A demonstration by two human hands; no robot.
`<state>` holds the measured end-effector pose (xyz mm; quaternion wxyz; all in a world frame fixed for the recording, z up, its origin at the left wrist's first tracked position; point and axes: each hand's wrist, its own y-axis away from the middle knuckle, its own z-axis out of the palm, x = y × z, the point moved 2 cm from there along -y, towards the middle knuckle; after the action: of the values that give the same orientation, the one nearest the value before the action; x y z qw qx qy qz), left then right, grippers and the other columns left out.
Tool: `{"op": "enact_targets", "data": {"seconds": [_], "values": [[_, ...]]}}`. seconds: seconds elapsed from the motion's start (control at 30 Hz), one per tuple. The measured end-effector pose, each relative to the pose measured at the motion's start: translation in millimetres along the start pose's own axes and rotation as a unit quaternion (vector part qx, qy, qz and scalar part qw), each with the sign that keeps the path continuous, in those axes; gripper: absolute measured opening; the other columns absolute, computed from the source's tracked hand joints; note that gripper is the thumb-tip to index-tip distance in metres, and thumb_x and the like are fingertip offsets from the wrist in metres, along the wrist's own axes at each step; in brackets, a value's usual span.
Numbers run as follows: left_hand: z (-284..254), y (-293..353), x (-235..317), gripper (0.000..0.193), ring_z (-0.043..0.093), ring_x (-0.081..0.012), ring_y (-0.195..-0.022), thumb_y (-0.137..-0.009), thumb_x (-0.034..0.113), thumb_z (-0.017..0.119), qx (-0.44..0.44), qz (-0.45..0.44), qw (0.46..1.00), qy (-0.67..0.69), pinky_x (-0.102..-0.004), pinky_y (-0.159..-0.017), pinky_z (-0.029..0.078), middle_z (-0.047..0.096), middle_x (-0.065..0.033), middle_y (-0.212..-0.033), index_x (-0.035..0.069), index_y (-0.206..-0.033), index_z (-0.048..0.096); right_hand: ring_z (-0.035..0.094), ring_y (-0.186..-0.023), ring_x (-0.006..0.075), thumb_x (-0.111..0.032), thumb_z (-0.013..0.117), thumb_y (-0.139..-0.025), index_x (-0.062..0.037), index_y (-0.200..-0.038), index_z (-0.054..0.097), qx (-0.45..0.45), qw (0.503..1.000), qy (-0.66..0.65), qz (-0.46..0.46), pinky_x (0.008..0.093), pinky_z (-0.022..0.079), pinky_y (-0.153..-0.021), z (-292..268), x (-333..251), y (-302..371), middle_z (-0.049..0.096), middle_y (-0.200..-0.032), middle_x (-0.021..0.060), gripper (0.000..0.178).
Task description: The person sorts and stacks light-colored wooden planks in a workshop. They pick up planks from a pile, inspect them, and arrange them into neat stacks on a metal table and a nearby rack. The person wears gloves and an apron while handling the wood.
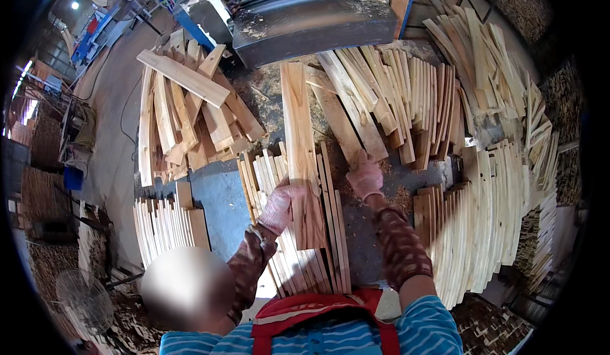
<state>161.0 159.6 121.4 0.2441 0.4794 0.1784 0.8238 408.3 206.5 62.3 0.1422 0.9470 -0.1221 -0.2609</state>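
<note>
My left hand (278,209), in a pale pinkish glove, grips the left edge of a long wooden board (297,120). This board points away from me, above a row of narrow boards (262,180) standing on edge. To its right, my right hand (365,177), also gloved, has its fingers closed at the near end of another board (335,115). That second board slants away to the left, and the fingers partly hide its end. Several loose boards (353,91) lie right beside it.
A machine with a dark metal bed (311,31) stands at the far side. A jumbled board pile (184,101) lies left. Edge-stacked boards stand at near left (166,228) and right (486,221). Sawdust (267,94) litters the surface. A fan (82,301) is at lower left.
</note>
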Motion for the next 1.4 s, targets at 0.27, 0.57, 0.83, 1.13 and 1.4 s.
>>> {"op": "enact_targets", "data": {"seconds": [0.27,0.57,0.83,1.13,1.4], "values": [[-4,8,9,0.033,0.063,-0.0245,-0.103,-0.08,0.01,0.073,0.045,0.072,0.996,0.013,-0.0347,-0.098,0.047,0.067,-0.0109,-0.101,-0.001,-0.11,0.063,0.065,-0.086,0.0216,-0.031,0.058,-0.087,0.0039,-0.118,0.06,-0.168,0.77,-0.615,0.009,0.0366,0.054,-0.075,-90,76,102,0.066,-0.101,0.015,0.046],[-75,91,10,0.043,0.063,-0.0247,-0.107,-0.079,0.012,0.074,0.023,0.018,0.991,-0.132,-0.0374,-0.101,0.046,0.067,-0.0128,-0.11,-0.005,-0.115,0.061,0.063,-0.085,0.029,-0.041,0.062,-0.081,0.0006,-0.136,0.048,-0.177,0.422,-0.881,0.118,0.0379,0.055,-0.075,-59,103,210,0.061,-0.117,0.0203,0.07],[-211,186,-80,0.03,0.067,-0.0191,-0.081,-0.094,0.008,0.061,0.157,0.145,0.967,-0.139,-0.0292,-0.072,0.056,0.068,-0.0101,-0.097,-0.002,-0.122,0.06,0.061,-0.099,0.0341,-0.036,0.06,-0.079,0.0032,-0.138,0.046,-0.234,0.427,-0.872,0.057,0.0439,0.052,-0.088,-33,98,207,0.059,-0.123,0.0241,0.072],[-205,134,-195,0.052,0.06,-0.0165,-0.111,-0.093,0.028,0.064,0.283,0.082,0.933,-0.208,-0.0293,-0.097,0.047,0.069,-0.0066,-0.117,0.007,-0.139,0.054,0.06,-0.105,0.0343,-0.018,0.062,-0.085,0.0125,-0.125,0.052,-0.257,0.632,-0.728,0.066,0.0485,0.052,-0.092,1,109,254,0.059,-0.12,0.0228,0.052],[-83,149,-32,0.084,0.043,-0.0366,-0.135,-0.078,0.027,0.074,0.273,0.146,0.785,-0.537,-0.0431,-0.111,0.039,0.04,-0.0186,-0.149,0.013,-0.151,0.033,0.062,-0.112,0.0342,-0.014,0.059,-0.083,0.0043,-0.127,0.057,-0.238,0.566,-0.789,0.032,0.0471,0.052,-0.098,-34,71,285,0.062,-0.124,0.0184,0.048]]}}
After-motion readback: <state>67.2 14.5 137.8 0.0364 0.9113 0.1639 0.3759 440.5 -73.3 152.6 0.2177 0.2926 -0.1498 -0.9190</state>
